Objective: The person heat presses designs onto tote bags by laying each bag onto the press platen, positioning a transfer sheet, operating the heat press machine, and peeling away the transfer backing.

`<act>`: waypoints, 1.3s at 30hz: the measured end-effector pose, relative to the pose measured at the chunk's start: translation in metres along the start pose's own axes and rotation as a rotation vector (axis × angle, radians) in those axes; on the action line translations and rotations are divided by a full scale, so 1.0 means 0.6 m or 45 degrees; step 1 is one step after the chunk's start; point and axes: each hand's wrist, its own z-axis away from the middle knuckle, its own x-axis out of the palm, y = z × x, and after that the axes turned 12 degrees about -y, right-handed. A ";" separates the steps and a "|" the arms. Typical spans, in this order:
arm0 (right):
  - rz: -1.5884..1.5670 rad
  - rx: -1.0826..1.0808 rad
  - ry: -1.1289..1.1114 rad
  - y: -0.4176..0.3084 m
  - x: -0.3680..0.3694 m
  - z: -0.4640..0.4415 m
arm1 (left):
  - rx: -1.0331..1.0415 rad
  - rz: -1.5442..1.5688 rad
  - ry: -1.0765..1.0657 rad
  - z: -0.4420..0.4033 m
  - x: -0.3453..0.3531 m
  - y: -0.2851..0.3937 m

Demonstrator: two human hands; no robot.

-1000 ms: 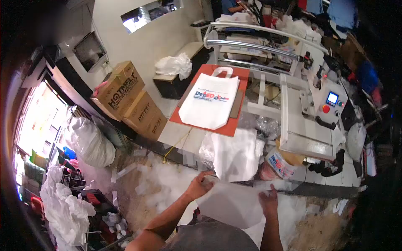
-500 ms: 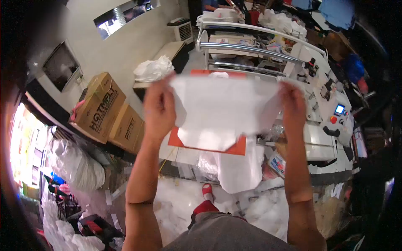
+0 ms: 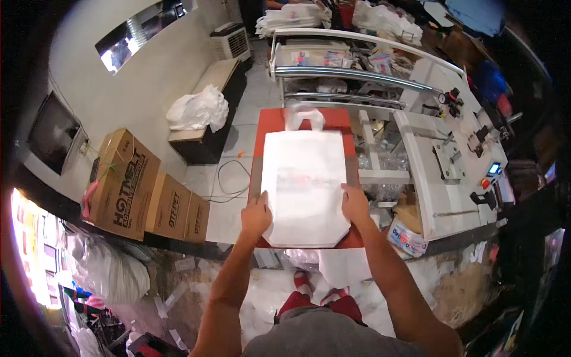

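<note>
A white sheet-like layer lies over the white bag on the red platen; the bag's handle loop shows at the far end. Faint print shows through near the middle. My left hand is closed on the left edge, fingertips at the material. On the right edge my right hand is closed in the same way. Whether each hand grips only the top sheet or the bag as well cannot be made out.
Right of the platen stands the heat press with its control panel and metal rails. Cardboard boxes stand at the left. Behind them, a bench bears a white bundle. A printed bag sits low at the right.
Both hands have come down from above the platen with the white sheet, which now lies flat over the bag. The view has moved closer to the platen.
</note>
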 end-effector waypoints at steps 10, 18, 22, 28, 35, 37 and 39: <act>0.125 -0.094 0.125 -0.046 -0.032 0.035 | -0.047 0.078 -0.011 0.007 0.005 -0.002; 0.176 -0.327 0.193 -0.105 -0.039 -0.094 | 0.261 0.155 0.237 -0.113 -0.024 0.023; 0.354 -0.272 -0.130 -0.098 0.004 -0.172 | 0.362 -0.039 -0.035 -0.207 0.015 0.048; 0.427 -0.141 -0.297 -0.087 0.014 -0.179 | 0.283 -0.170 -0.093 -0.319 0.049 0.030; 0.437 -0.105 -0.264 -0.087 0.017 -0.186 | 0.238 -0.258 -0.153 -0.272 0.043 0.054; 0.427 -0.106 -0.272 -0.083 0.018 -0.184 | 0.353 -0.211 -0.167 -0.178 0.038 0.059; 0.476 -0.097 -0.282 -0.072 0.028 -0.186 | 0.400 -0.195 -0.282 -0.072 0.018 0.065</act>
